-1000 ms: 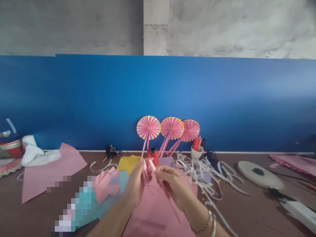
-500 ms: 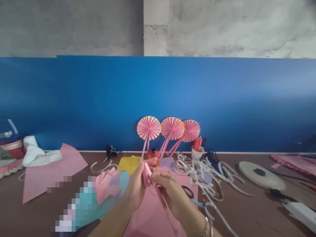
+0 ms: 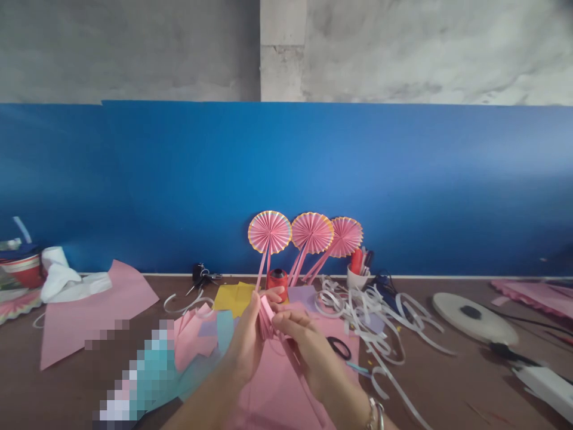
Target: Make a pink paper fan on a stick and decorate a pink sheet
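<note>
Between my two hands is a narrow, accordion-folded piece of pink paper [image 3: 267, 316]. My left hand [image 3: 247, 334] grips it from the left, its thumb upright along the folds. From the right, the fingers of my right hand [image 3: 304, 340] pinch the edge of the same folds. Below them a large pink paper sheet [image 3: 277, 388] lies on the table. Black scissor handles [image 3: 339, 347] show just right of my right hand. Behind my fingertips stands a red round container [image 3: 277, 283], partly hidden.
Three pleated pink paper fans [image 3: 270, 232] lean on the blue panel [image 3: 179, 179]. Curled white strips [image 3: 358, 310] heap up at right, near a white pen cup [image 3: 357, 278]. Pink paper [image 3: 89, 316] and keys [image 3: 203, 276] lie left; a whitish disc [image 3: 474, 316] sits far right.
Hardly anything differs. My right hand has shifted very slightly left and down along the folded paper; both hands keep their hold.
</note>
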Tool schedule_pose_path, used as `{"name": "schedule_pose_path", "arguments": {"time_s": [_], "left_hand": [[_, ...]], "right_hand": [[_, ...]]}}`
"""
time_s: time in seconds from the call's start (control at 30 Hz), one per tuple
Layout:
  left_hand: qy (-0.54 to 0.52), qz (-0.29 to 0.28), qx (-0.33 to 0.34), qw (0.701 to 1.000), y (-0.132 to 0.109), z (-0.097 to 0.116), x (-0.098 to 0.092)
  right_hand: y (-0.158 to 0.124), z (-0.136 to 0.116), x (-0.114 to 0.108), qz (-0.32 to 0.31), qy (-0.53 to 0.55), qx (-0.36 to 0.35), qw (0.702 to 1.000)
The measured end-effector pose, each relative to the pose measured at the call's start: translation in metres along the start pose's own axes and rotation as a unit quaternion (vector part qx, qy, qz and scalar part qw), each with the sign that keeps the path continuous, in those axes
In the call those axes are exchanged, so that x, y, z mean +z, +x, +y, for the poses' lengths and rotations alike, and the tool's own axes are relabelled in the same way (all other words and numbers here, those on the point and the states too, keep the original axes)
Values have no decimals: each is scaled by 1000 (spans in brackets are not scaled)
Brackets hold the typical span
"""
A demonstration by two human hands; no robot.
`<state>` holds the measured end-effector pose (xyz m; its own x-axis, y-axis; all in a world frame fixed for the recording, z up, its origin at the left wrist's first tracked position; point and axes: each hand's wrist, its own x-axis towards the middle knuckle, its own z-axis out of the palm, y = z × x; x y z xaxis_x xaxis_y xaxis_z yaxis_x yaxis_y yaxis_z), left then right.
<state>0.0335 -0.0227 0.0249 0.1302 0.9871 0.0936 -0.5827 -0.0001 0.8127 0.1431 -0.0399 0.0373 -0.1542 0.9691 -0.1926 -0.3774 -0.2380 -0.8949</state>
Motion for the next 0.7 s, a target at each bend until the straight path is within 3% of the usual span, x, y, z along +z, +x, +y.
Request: {"name": "schedule_pose_path", "arguments": {"time_s": [0.5, 0.7], "left_hand": [[82, 10, 43, 996, -1, 3, 1], [52, -20, 4, 998, 1, 10, 0]], "right_hand": [[7, 8, -2, -27, -92, -77, 992], [9, 4, -7, -18, -140, -71, 987]]}}
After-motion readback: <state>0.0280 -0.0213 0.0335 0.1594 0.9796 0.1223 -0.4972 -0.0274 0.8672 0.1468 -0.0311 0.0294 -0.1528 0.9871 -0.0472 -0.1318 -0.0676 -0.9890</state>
